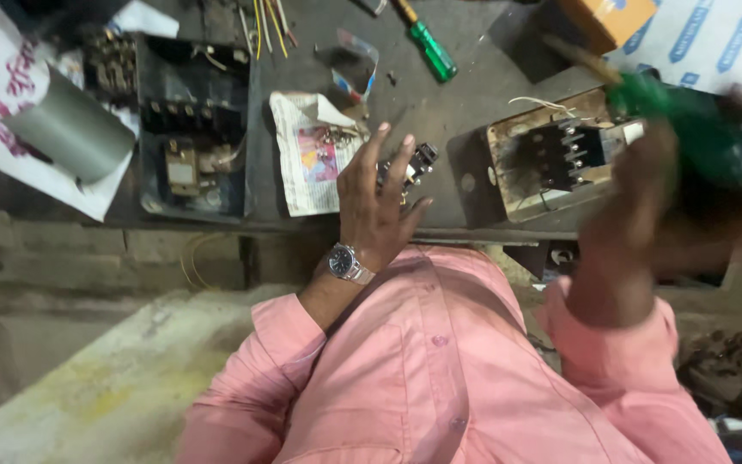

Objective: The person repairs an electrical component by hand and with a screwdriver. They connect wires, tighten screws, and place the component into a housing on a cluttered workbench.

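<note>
My left hand [377,202], with a wristwatch on the wrist, holds a small black electrical part [416,166] above the near edge of the dark workbench [440,94]. My right hand [646,206] is blurred and raised at the right, gripping the green handle of a screwdriver [689,129] whose shaft points up and left. Just under that hand sits an open metal switch box [543,159] with black contacts and a loose white wire.
A second green-handled screwdriver [429,47] lies at the back. Folded newspaper [311,155] holds small screws. A dark open switch box [191,129] and a grey cylinder [66,129] sit at left, an orange carton [611,17] at back right.
</note>
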